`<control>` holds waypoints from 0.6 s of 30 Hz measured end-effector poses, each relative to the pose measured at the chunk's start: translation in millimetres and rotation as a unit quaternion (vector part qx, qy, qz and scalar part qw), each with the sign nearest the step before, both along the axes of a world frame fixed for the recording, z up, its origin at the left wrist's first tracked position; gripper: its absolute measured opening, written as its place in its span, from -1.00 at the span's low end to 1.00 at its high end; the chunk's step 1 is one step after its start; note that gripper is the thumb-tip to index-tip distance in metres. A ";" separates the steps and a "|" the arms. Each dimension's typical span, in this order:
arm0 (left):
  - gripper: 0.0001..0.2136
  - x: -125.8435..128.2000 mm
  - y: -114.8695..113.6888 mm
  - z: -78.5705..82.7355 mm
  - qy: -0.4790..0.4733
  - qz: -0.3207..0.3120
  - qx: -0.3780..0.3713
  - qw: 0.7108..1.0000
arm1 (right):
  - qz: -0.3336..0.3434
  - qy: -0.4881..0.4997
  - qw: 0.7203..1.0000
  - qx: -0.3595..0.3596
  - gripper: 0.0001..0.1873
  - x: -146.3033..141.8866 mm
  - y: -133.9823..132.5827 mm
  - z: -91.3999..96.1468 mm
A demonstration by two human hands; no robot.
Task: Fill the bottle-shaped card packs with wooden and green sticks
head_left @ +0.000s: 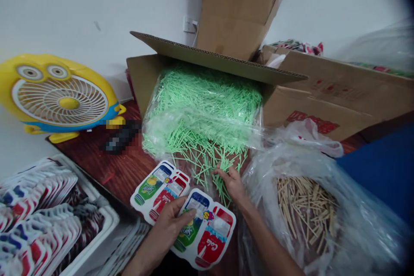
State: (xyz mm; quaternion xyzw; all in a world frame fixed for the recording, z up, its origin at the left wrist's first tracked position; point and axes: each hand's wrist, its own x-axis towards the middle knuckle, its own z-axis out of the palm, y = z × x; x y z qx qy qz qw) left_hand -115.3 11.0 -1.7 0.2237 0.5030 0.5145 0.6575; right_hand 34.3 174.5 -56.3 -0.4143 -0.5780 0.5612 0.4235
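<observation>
Several printed cards show in the head view, in 2 groups. The left hand is clamped on the nearer group, thumb across its face; the other group sits just beyond that hand, against its fingers. The right hand reaches into loose green sticks, which spill from a cardboard box right at its fingertips; whether they grip any cannot be told. Beside the right forearm, a plastic bag holds tan sticks.
</observation>
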 end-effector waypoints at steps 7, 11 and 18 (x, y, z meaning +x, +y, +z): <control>-0.70 3.8 -4.6 -2.9 0.007 0.015 0.000 1.000 | -0.015 0.021 1.000 -0.002 -0.71 3.3 -11.6 3.0; -0.70 7.2 -4.1 1.6 0.007 0.027 -0.002 1.000 | 0.027 -0.012 0.999 -0.018 -0.79 4.1 -24.3 -2.4; -0.77 2.0 -6.9 -7.7 -0.018 0.034 0.001 0.999 | 0.041 -0.052 0.998 0.011 -0.80 9.0 -31.8 -1.2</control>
